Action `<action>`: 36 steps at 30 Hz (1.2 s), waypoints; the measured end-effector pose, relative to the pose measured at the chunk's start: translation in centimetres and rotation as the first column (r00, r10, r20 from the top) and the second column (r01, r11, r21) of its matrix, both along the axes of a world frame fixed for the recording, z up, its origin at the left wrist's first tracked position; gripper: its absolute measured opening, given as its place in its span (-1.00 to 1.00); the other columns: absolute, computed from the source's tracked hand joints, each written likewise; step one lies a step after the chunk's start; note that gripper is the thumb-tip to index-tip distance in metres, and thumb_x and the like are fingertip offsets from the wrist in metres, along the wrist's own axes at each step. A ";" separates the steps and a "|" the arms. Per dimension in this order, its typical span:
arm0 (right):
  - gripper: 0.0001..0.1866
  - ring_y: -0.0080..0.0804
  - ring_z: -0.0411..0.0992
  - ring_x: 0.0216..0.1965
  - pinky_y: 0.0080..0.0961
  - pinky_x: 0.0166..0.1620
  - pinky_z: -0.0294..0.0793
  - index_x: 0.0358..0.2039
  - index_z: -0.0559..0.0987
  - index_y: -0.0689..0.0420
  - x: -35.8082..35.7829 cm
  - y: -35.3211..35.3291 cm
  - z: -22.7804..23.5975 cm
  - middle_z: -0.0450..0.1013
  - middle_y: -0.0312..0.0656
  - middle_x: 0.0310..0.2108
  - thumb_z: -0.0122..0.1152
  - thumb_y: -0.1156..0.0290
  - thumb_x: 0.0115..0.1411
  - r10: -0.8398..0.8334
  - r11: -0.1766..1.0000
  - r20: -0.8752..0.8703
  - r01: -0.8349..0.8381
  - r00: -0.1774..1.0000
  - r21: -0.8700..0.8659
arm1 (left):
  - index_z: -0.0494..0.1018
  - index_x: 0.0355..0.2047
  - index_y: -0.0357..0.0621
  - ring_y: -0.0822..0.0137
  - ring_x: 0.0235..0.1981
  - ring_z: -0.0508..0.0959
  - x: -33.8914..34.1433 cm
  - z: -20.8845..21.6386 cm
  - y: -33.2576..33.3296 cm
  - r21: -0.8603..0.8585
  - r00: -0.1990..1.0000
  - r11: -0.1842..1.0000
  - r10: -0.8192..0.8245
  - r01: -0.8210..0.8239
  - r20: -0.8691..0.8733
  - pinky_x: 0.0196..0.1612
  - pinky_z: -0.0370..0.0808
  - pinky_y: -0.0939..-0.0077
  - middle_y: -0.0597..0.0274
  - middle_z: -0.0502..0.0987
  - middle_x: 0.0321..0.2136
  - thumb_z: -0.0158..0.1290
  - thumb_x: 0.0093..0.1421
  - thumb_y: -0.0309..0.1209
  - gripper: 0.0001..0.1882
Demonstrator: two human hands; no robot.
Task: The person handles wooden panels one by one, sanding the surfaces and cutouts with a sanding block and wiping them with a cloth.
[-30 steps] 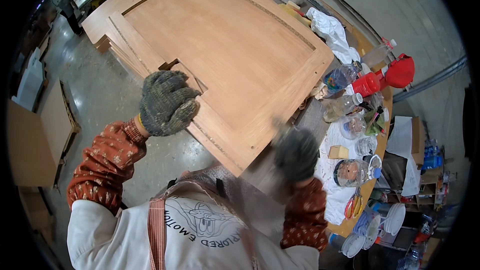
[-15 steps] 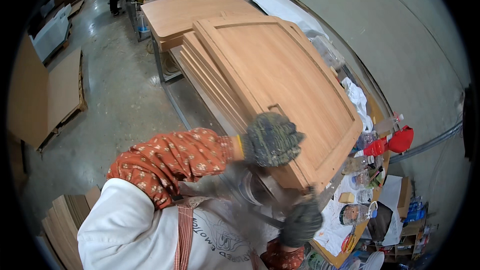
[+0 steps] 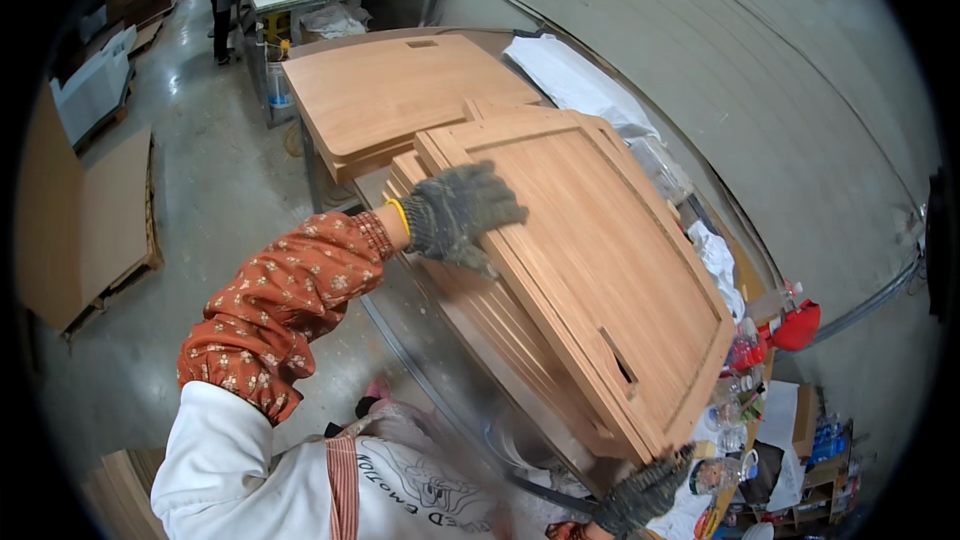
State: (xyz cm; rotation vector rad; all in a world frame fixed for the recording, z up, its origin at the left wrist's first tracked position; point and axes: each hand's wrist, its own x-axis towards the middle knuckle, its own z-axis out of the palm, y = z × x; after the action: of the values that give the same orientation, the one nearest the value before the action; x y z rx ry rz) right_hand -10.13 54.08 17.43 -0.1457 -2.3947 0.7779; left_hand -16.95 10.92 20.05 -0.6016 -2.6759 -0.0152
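Note:
A wooden door panel point(image 3: 600, 250) with a raised frame and a cut slot lies on top of a stack of similar panels point(image 3: 500, 325). My left hand point(image 3: 460, 210), in a dark grey-green knit glove, rests over the panel's left edge toward its far end. Its fingers are spread on the frame, and the thumb points down along the side. At the panel's near corner is my right hand point(image 3: 645, 495), in a matching glove. Its fingers curl at that corner and are partly hidden.
Behind lies a wide wooden board point(image 3: 400, 90). Bottles point(image 3: 720, 475), a red container point(image 3: 797, 325) and white cloth point(image 3: 712, 258) crowd the right side by the wall. Cardboard sheets point(image 3: 118, 225) stand at left. Another person point(image 3: 222, 0) stands far back.
My left hand has moved away from the slot to the far part of the panel's left edge, uncovering the slot. My right hand has come to the near corner. The view has shifted.

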 end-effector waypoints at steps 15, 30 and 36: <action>-0.57 -0.10 0.39 0.10 -0.32 0.07 0.40 0.19 0.38 0.19 -7.6 -1.0 2.4 0.38 -0.03 0.16 -0.13 0.30 0.38 -0.481 0.863 0.333 0.370 0.811 0.343 | 0.53 -0.07 -0.19 0.09 -0.11 0.56 -4.0 2.8 -7.7 0.370 0.829 0.781 -0.557 0.503 0.049 -0.01 0.49 0.20 0.06 0.60 -0.23 0.21 0.13 -0.15 -0.54; -0.54 -0.32 0.47 -0.51 -0.29 -0.36 0.43 0.22 0.38 -0.06 0.6 -15.3 1.0 0.53 -0.11 -0.39 -0.03 0.38 0.30 -0.559 0.745 0.180 0.395 0.809 0.538 | 0.58 -0.20 -0.07 0.06 0.06 0.45 -10.6 -2.5 -11.5 0.338 0.665 0.581 -0.705 0.740 -0.245 0.29 0.20 -0.06 0.16 0.55 -0.16 0.08 0.18 -0.42 -0.81; -0.65 -0.65 0.31 -0.60 -0.63 -0.53 0.30 0.10 0.49 0.08 3.7 -13.4 -0.6 0.43 -0.26 -0.55 -0.09 0.27 0.40 -0.435 0.855 -0.131 0.364 0.891 -0.370 | 0.57 -0.34 -0.06 0.06 -0.13 0.51 -8.8 -1.5 -10.9 0.359 0.644 0.550 -0.728 0.754 -0.237 0.17 0.32 -0.07 0.15 0.56 -0.29 0.18 0.08 -0.37 -0.87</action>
State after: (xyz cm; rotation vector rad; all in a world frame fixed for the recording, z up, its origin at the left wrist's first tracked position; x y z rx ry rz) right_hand -6.38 40.69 16.79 -0.6516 -1.9187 0.9372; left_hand -25.73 0.05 18.53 -1.4953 -2.0268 -0.7924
